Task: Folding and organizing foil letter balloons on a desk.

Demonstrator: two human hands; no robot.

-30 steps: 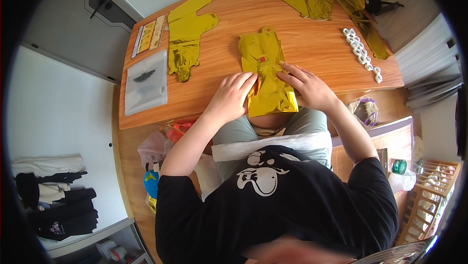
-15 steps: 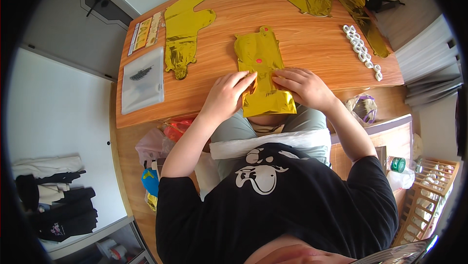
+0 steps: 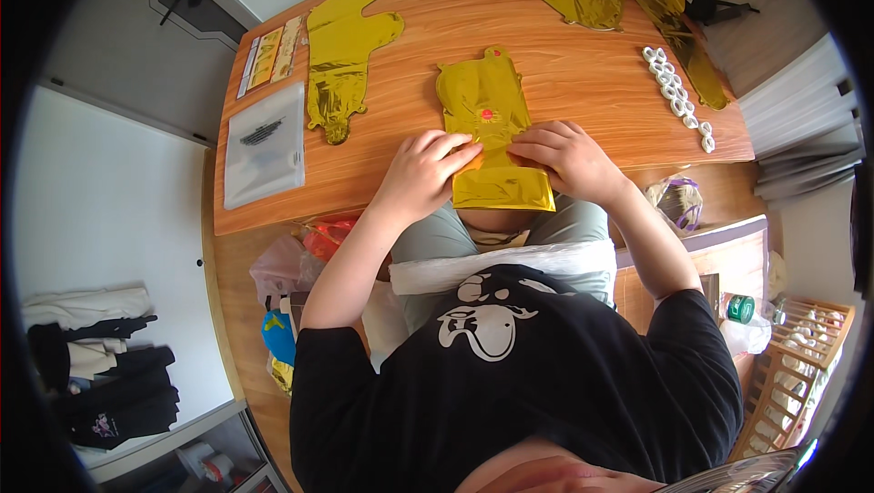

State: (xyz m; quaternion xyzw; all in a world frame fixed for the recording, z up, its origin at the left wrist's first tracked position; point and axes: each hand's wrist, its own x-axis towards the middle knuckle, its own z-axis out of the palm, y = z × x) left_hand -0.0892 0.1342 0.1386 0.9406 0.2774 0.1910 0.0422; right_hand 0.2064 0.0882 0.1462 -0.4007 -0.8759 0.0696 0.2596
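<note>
Head view: my left hand (image 3: 421,172) and right hand (image 3: 566,156) press flat, open, on the gold foil balloon (image 3: 492,129) at the table edge (image 3: 273,211); a clear bag (image 3: 265,142) lies far left.

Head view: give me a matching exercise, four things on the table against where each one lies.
Things:
1. gold foil balloon
2. clear plastic bag
3. white rings
4. flat gold foil shape

Places:
A. in a row at the table's right end
B. at the table's left edge
C. under both hands, hanging over the near edge
D. between the bag and the balloon in the middle

Pairs: 1-C, 2-B, 3-A, 4-D
</note>
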